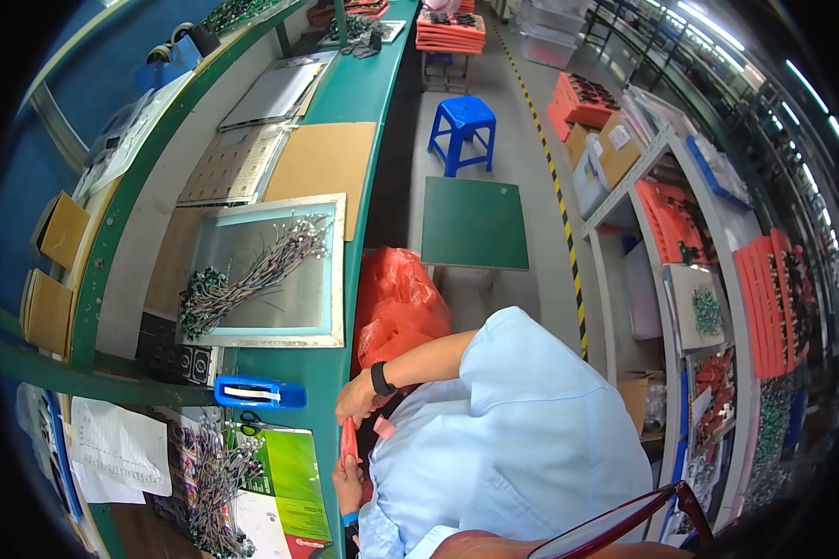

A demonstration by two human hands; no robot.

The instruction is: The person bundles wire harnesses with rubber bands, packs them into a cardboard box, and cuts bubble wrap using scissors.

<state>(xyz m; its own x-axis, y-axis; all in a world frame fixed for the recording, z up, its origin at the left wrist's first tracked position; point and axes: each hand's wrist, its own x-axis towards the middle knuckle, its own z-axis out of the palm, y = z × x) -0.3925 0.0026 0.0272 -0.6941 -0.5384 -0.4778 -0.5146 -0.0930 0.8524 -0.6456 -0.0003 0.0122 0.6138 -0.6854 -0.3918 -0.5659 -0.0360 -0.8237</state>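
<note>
Grip: right hand (356,401), left hand (348,479) on red plastic (349,440) | handwritten sheet (121,445): illegible

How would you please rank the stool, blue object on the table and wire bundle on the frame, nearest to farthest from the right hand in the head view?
1. Blue object: on the table, left of the right hand.
2. Wire bundle: on the frame, up and left.
3. Stool: upper middle of view.

No text is legible (written sheet (121,445), red logo (309,543) too small).
</note>
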